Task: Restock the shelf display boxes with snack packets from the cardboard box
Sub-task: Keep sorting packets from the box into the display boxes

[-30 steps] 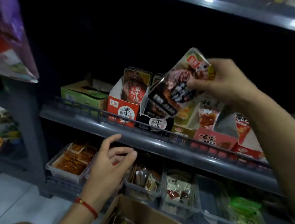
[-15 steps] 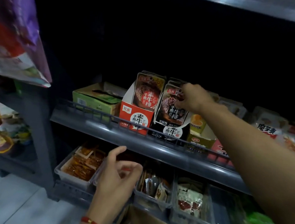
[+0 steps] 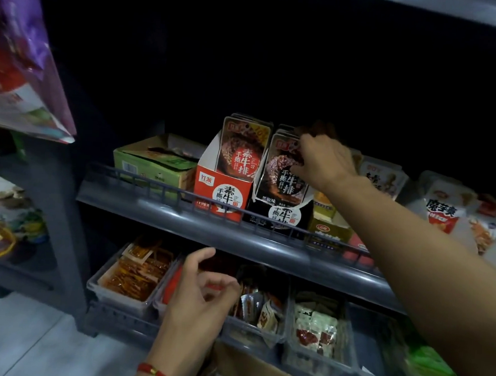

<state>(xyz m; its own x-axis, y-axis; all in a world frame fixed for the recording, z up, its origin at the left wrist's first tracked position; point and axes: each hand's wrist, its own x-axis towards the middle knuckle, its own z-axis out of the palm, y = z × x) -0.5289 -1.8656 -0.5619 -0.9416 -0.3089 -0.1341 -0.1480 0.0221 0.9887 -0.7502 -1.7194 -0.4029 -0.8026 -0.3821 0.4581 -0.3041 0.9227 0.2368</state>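
Landmark: black display box (image 3: 280,217), standing on the upper shelf (image 3: 237,231) behind its front rail.

Right hand (image 3: 324,161): reaches over the top of the black display box. Fingers curled onto the upper right corner of the front snack packet (image 3: 285,173) in that box; thumb on the packet face. Packet stands upright in the box, with more packets stacked behind it.

Left hand (image 3: 199,296): below and left of the black display box, in front of the lower shelf trays. Fingers loosely curled, thumb raised, holding nothing. Red string bracelet (image 3: 156,373) on the wrist.

Red display box (image 3: 225,192): touching the black display box on its left side, also full of upright packets.

Green carton (image 3: 153,165): further left of the red display box, flaps open.

Yellow box (image 3: 328,224): just right of the black display box, partly hidden by the right forearm.

Clear trays below the black display box: one with orange sachets (image 3: 136,277) down to the left, one with small mixed packets (image 3: 258,307) directly beneath.

Cardboard box (image 3: 256,372): at the bottom edge, well below the black display box; contents barely visible.
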